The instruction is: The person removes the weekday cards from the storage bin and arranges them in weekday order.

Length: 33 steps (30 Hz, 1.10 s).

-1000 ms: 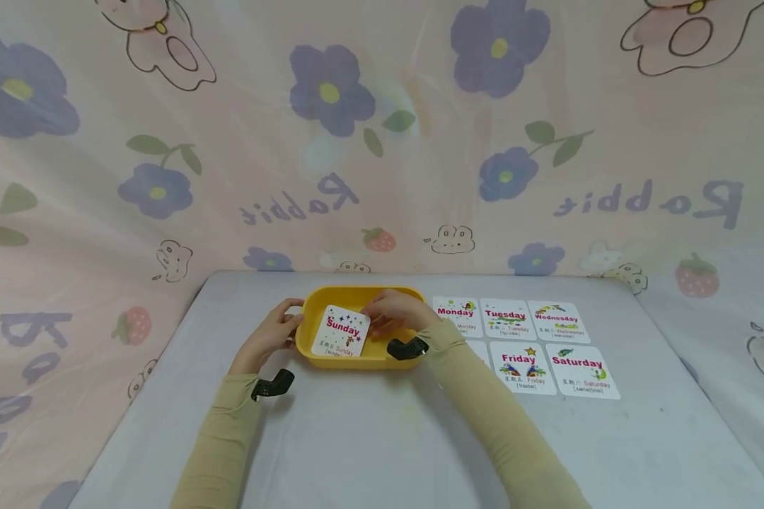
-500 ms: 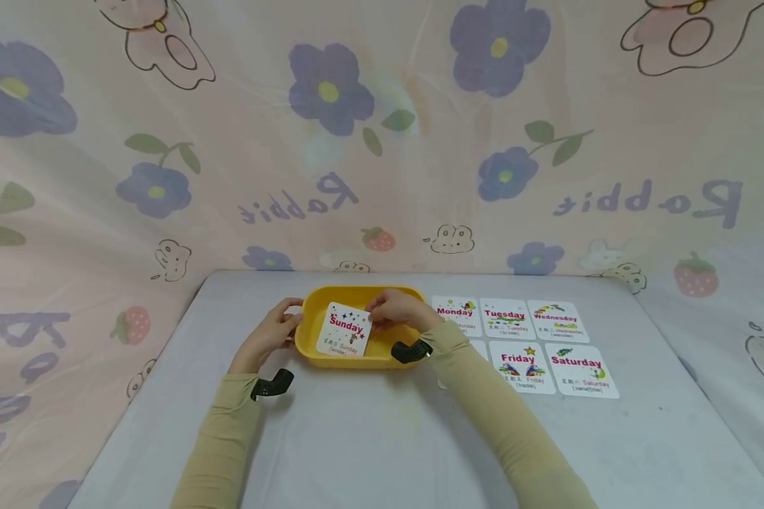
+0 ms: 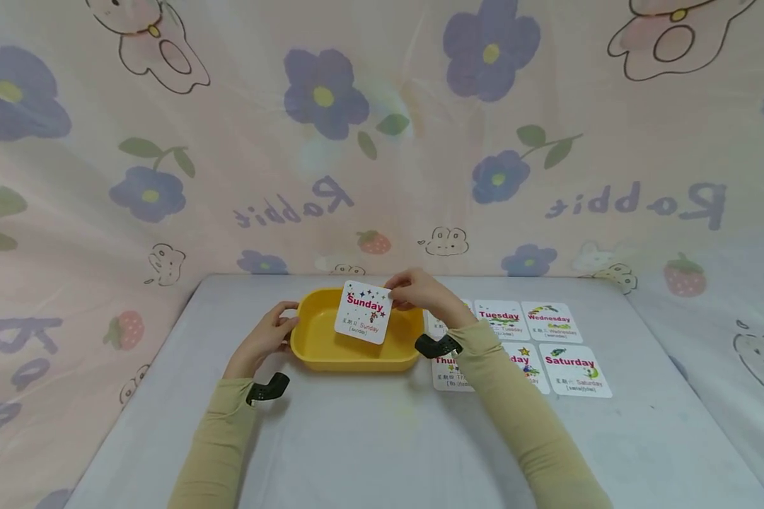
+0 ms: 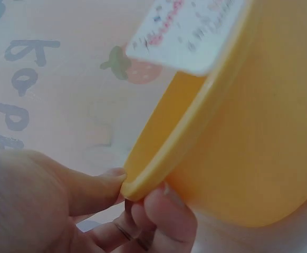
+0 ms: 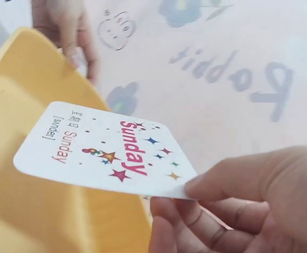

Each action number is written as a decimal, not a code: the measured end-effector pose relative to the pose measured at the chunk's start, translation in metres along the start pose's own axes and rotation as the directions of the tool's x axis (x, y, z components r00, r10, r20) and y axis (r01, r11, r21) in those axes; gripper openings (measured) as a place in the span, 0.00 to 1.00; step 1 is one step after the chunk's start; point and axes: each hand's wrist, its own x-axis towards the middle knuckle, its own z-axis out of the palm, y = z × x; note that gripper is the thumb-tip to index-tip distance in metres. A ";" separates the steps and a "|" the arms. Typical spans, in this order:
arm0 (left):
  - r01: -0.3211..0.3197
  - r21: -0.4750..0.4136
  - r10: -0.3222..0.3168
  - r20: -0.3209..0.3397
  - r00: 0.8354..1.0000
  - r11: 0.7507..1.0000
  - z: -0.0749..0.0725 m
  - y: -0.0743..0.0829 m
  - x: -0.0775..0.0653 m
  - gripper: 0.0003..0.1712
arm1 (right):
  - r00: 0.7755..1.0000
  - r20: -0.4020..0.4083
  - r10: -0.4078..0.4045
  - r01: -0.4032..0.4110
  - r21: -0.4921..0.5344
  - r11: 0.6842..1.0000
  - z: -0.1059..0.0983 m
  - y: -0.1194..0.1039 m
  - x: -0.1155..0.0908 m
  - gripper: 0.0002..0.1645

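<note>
My right hand point(image 3: 423, 293) pinches a white "Sunday" card point(image 3: 364, 312) by its right edge, thumb on top and fingers beneath. The card is tilted and hangs above the yellow basin point(image 3: 305, 353). In the right wrist view the card point(image 5: 101, 153) shows its printed stars and red lettering. At the basin's left end my left hand point(image 3: 264, 339) holds the rim. The left wrist view has the thumb and fingers pinching that rim point(image 4: 148, 182), one on either side of it.
Right of the basin lie more weekday cards in two rows, among them Tuesday point(image 3: 499, 319), Wednesday point(image 3: 552, 322) and Saturday point(image 3: 576, 371). My right forearm partly covers several. A printed curtain point(image 3: 382, 141) rises behind the white table point(image 3: 369, 445).
The Sunday card has risen out of the basin and moved right in my right hand. More of the Thursday card now shows. My left hand stays on the rim.
</note>
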 end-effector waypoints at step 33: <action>0.024 0.032 -0.023 -0.017 1.000 0.999 0.002 0.003 -0.002 0.24 | 0.989 -0.130 -0.067 0.072 0.037 0.997 -0.094 0.037 -0.081 0.19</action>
